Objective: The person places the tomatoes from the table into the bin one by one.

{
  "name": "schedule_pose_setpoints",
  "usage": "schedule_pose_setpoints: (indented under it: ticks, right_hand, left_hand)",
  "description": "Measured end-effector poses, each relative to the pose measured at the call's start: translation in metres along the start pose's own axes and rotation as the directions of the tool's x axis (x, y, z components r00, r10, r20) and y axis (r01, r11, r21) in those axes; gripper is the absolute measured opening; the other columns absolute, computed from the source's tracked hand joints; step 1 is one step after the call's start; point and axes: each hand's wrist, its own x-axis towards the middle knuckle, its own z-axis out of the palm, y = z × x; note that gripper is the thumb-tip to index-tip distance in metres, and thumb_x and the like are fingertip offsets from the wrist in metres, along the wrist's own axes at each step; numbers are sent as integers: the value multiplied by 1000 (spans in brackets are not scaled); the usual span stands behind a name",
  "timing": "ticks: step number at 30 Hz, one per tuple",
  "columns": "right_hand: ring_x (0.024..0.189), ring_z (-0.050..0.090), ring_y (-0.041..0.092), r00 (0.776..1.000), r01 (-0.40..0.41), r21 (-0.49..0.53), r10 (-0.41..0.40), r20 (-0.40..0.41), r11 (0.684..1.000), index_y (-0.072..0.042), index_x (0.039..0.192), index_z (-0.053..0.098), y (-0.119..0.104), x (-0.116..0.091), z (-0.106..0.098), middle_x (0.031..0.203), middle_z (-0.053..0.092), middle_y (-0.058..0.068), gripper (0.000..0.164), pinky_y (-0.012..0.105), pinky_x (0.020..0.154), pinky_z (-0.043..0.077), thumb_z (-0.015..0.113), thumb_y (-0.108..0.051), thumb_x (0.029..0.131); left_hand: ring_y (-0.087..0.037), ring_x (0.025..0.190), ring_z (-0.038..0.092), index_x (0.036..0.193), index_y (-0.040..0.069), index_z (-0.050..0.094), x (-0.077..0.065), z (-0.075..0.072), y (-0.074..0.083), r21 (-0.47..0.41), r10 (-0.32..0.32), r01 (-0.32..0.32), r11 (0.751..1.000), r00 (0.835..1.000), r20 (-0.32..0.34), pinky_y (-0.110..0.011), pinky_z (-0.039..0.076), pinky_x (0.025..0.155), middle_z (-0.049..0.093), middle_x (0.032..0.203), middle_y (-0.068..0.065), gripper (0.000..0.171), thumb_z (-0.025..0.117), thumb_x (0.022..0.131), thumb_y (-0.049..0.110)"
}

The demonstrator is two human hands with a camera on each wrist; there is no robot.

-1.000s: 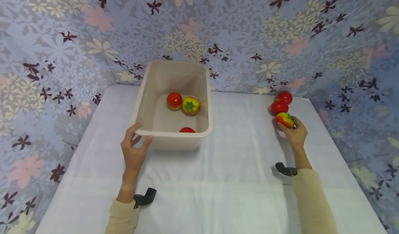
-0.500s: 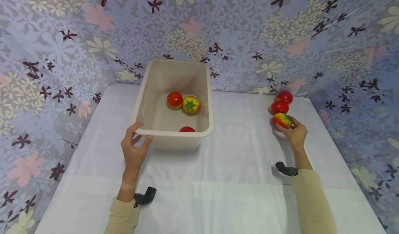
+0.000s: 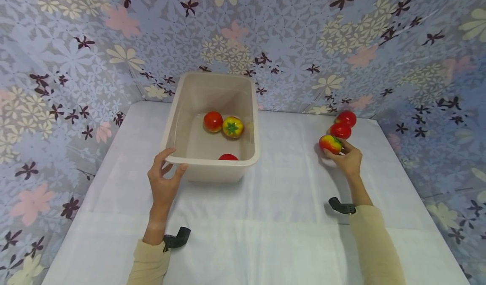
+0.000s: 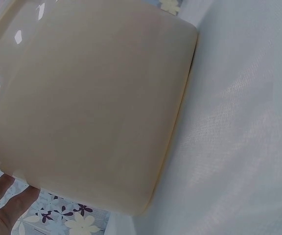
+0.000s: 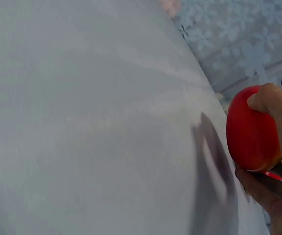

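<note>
My right hand [image 3: 349,160] grips a red-and-yellow toy tomato [image 3: 330,144] with a green calyx, thumb on one side and fingers on the other. In the right wrist view the tomato's red side [image 5: 251,129] shows, its shadow falling on the cloth. At the near left corner of a beige plastic bin [image 3: 212,163], my left hand [image 3: 164,183] holds the rim, thumb at the front and fingers at the left side. The left wrist view shows the bin's wall [image 4: 92,98] and fingers [image 4: 18,200] beside it.
Inside the bin are a red tomato [image 3: 213,121], a yellow-topped tomato [image 3: 233,127] and a red one [image 3: 228,157] partly hidden by the front rim. Two red tomatoes [image 3: 340,130] lie at the back right of the white-clothed table [image 3: 288,183]. Floral fabric [image 3: 288,36] stands behind.
My right hand has moved left with the toy tomato, away from the two red ones. The left hand and the bin have stayed in place.
</note>
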Motion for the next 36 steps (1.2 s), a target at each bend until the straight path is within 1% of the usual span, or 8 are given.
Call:
schedule_pose_setpoints:
  ticks: [4, 8, 16, 22, 26, 31, 33, 36]
  right_hand:
    - [118, 55, 34, 997, 71, 13, -71, 20, 997, -8, 141, 51, -10, -1, 7, 140, 55, 16, 65, 42, 100, 49, 76, -29, 85]
    - [119, 56, 34, 986, 149, 43, -152, 64, 988, -6, 141, 51, -19, -3, 14, 139, 56, 16, 65, 38, 97, 50, 77, -26, 85]
    - [116, 60, 39, 934, 317, 140, -335, 123, 938, -2, 135, 56, -45, -8, 26, 133, 59, 21, 60, 40, 90, 53, 80, -15, 82]
    - [115, 60, 43, 895, 394, 194, -423, 141, 898, 7, 132, 55, -89, -27, 24, 131, 59, 26, 58, 49, 87, 52, 78, -4, 80]
    - [116, 60, 41, 879, 427, 211, -458, 131, 879, 7, 132, 56, -103, -30, 27, 131, 58, 26, 60, 34, 87, 56, 79, -6, 79]
    - [117, 60, 38, 865, 463, 216, -491, 100, 860, 1, 132, 58, -111, -28, 35, 132, 61, 20, 61, 28, 86, 56, 81, -5, 76]
    - [116, 61, 39, 854, 486, 217, -513, 88, 847, 5, 130, 58, -127, -37, 33, 129, 62, 22, 59, 29, 86, 56, 80, -1, 75]
    - [114, 61, 40, 841, 508, 227, -535, 76, 831, 9, 127, 59, -149, -49, 28, 127, 62, 24, 56, 20, 84, 55, 78, 1, 74]
  left_hand:
    - [-14, 118, 60, 120, -2, 62, 0, 0, 1, 6, -1, 1, 1000, 1000, 2, -14, 51, 87, 64, 121, -21, 49, 82, 78, 12]
    - [-8, 118, 59, 119, -4, 61, 1, -1, 3, -3, -4, 4, 1000, 1000, 3, -13, 51, 86, 64, 121, -21, 49, 82, 77, 11]
    - [-7, 119, 58, 119, -3, 62, 0, -1, 1, -1, -4, 4, 1000, 1000, 2, -13, 50, 87, 64, 121, -21, 48, 82, 78, 11]
    - [-6, 119, 58, 119, -3, 62, 1, 0, 0, -9, 3, -3, 1000, 1000, 1, -14, 51, 87, 64, 121, -21, 49, 82, 78, 12]
    - [-7, 119, 58, 120, -3, 62, 1, 1, -1, -5, 4, -4, 1000, 1000, 2, -14, 51, 87, 64, 121, -21, 48, 82, 77, 10]
    - [-11, 119, 60, 120, -2, 62, 0, 0, -3, 1, 6, -6, 1000, 1000, 2, -14, 51, 87, 64, 121, -20, 49, 82, 78, 9]
    - [-12, 119, 60, 121, -2, 62, 1, 0, -2, -1, 6, -6, 1000, 1000, 1, -14, 51, 87, 64, 121, -21, 48, 81, 78, 9]
    - [-14, 119, 60, 121, -1, 62, 1, 0, -2, -1, 6, -6, 1000, 1000, 3, -14, 51, 88, 64, 122, -21, 48, 81, 78, 10]
